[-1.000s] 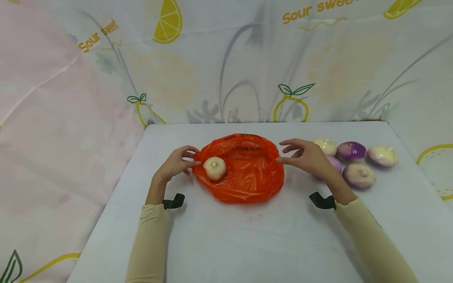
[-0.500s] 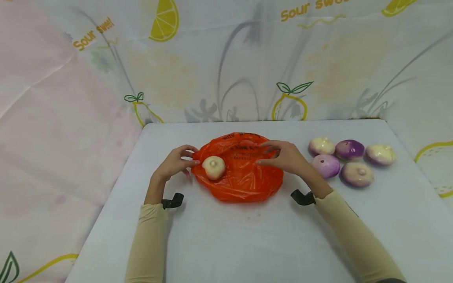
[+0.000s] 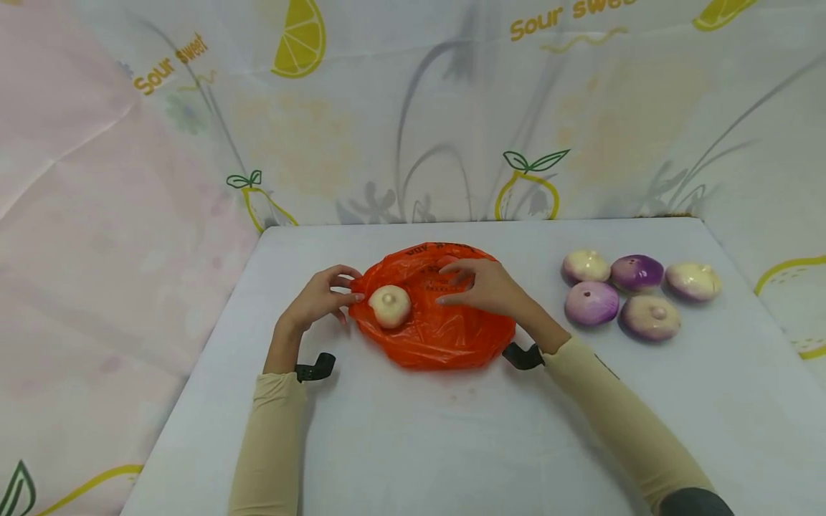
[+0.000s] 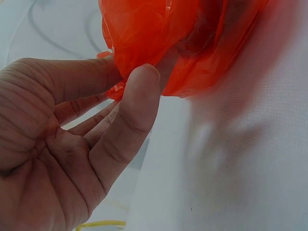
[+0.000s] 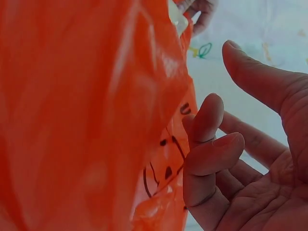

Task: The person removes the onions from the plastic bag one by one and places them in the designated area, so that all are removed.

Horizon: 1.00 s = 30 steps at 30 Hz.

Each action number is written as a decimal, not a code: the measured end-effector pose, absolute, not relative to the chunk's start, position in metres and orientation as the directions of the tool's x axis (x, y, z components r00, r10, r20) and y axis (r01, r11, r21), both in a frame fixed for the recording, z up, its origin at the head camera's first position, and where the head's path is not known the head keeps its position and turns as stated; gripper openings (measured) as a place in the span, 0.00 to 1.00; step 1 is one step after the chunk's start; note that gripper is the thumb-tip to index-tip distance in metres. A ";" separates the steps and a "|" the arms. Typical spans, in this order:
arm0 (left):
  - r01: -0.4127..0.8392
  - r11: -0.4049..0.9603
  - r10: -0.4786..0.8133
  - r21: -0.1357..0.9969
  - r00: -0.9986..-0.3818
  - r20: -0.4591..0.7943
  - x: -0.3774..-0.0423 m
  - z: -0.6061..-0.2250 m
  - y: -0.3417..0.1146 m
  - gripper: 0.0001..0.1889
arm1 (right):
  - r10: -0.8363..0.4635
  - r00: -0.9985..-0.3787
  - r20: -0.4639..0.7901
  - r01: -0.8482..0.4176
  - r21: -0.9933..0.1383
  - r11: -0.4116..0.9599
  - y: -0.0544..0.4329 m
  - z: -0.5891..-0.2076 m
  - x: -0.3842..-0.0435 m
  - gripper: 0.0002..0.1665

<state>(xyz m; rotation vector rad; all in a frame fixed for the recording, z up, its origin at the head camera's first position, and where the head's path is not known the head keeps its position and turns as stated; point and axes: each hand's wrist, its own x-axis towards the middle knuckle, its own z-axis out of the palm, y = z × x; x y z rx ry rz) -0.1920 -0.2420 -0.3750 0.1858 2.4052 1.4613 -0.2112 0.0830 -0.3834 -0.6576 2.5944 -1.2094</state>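
Observation:
A red plastic bag [image 3: 445, 344] with dark print lies spread on the table, and a pale onion [image 3: 390, 306] sits on its left part. My left hand [image 3: 317, 295] pinches the bag's left edge between thumb and fingers; the left wrist view shows the thumb [image 4: 139, 96] pressed against the film. Over the bag's middle, just right of the onion, my right hand [image 3: 487, 288] hovers with thumb and fingers spread apart and nothing between them. In the right wrist view its fingers [image 5: 211, 159] are bent loosely beside the red film.
At the right of the white table [image 3: 413, 444] several purple and cream onions stand in a cluster, among them a lilac one [image 3: 591, 303] and a dark purple one [image 3: 637, 273]. A printed cloth backdrop [image 3: 361, 129] rises behind the table.
My right hand has moved left from the bag's right edge to over its middle, close to the pale onion. My left hand keeps its grip on the bag's left edge.

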 end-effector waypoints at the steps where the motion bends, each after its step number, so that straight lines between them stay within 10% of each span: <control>1: -0.055 0.468 0.272 0.882 -0.941 -0.203 -0.192 -0.375 -0.242 0.22 | -0.482 -0.876 0.001 -0.307 -0.771 0.558 0.080 -0.384 -0.211 0.34; 30: -0.060 0.472 0.271 0.879 -0.939 -0.210 -0.190 -0.372 -0.241 0.22 | -0.531 -0.846 -0.047 -0.277 -0.812 0.514 0.025 -0.395 -0.215 0.34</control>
